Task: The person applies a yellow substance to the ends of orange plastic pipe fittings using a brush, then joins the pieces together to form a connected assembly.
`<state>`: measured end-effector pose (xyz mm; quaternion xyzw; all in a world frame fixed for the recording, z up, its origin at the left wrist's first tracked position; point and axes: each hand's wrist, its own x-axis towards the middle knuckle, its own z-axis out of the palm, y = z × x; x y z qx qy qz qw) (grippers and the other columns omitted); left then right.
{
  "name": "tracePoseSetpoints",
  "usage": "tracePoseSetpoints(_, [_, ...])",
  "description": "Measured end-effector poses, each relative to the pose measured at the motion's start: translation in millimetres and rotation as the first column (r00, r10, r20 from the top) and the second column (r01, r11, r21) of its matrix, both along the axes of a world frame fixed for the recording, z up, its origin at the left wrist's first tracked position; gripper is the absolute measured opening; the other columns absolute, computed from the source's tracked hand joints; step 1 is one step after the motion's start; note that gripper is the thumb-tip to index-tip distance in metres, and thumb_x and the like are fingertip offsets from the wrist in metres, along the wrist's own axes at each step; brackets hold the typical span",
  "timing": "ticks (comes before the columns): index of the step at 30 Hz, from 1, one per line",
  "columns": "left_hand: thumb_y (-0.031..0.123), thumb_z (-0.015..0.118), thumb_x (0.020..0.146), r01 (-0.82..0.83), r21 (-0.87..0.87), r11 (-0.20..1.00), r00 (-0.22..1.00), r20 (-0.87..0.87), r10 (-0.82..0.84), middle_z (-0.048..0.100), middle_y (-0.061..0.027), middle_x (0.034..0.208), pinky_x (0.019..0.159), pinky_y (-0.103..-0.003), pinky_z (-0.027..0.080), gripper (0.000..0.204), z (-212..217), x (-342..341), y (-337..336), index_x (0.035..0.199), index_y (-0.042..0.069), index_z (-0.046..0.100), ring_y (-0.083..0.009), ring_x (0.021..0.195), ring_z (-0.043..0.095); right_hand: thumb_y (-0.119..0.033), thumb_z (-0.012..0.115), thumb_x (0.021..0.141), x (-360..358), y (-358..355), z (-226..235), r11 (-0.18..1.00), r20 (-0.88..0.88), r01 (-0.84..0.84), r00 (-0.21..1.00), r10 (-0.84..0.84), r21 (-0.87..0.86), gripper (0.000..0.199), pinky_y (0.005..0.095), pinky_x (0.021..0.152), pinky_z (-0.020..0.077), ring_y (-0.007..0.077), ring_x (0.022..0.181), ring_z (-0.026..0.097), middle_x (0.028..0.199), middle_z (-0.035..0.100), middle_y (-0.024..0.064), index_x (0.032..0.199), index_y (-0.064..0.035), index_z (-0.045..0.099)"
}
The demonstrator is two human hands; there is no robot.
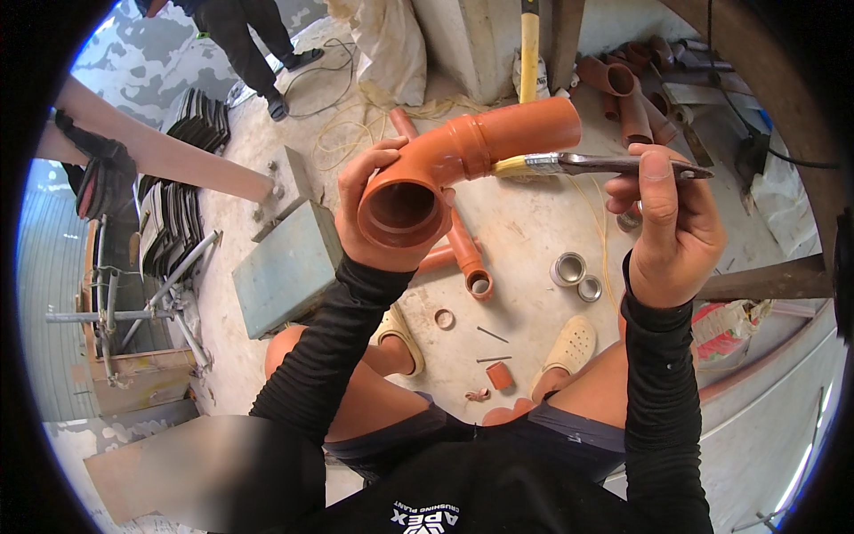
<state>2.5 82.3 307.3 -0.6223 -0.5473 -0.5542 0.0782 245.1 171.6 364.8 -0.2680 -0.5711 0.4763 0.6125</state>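
My left hand [350,209] is wrapped round an orange plastic pipe elbow [427,158], whose wide socket opens toward me. A straight orange pipe length [525,129] extends from its other end to the right. Between the thumb and fingers of my right hand [672,227] is a paintbrush [592,164], held level. Its pale yellow bristles touch or nearly touch the pipe joint. On the floor below stand an open metal can [567,270] and a smaller round tin [590,287].
More orange pipe [463,245] lies below the elbow, near a blue-grey box [289,267]. A ring [445,318], an orange offcut [500,375] and nails lie between my feet. Pipe fittings [623,89] are heaped at far right. Another person [245,40] stands far left.
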Motion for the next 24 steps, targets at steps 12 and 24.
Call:
tracePoseSetpoints(12, [0.008,0.09,0.069,0.111,-0.047,0.993,0.931,-0.344,-0.12,0.059,-0.0221,0.128,0.09,-0.04,0.057,0.071,6.5,-9.8,-9.2,0.124,0.011,0.046,-0.0338,0.111,0.065,-0.029,0.068,0.096,5.7,15.6,2.3,0.988,0.04,0.143,0.989,-0.141,-0.061,0.032,0.0217,0.054,0.047,0.0105,0.054,0.059,0.07,0.068,0.0075,0.098,0.0027,0.07])
tracePoseSetpoints(24, [0.017,0.082,0.076,0.371,-0.02,0.929,0.86,-0.37,-0.351,0.059,-0.0247,0.132,0.082,-0.042,0.057,0.055,5.5,-8.6,-4.2,0.124,0.009,0.055,-0.0367,0.101,0.067,-0.031,0.075,0.089,28.4,47.1,-4.1,0.934,-0.035,0.089,0.994,-0.108,-0.346,0.032,0.027,0.048,0.0499,0.0127,0.051,0.058,0.067,0.066,0.0088,0.087,0.0005,0.069])
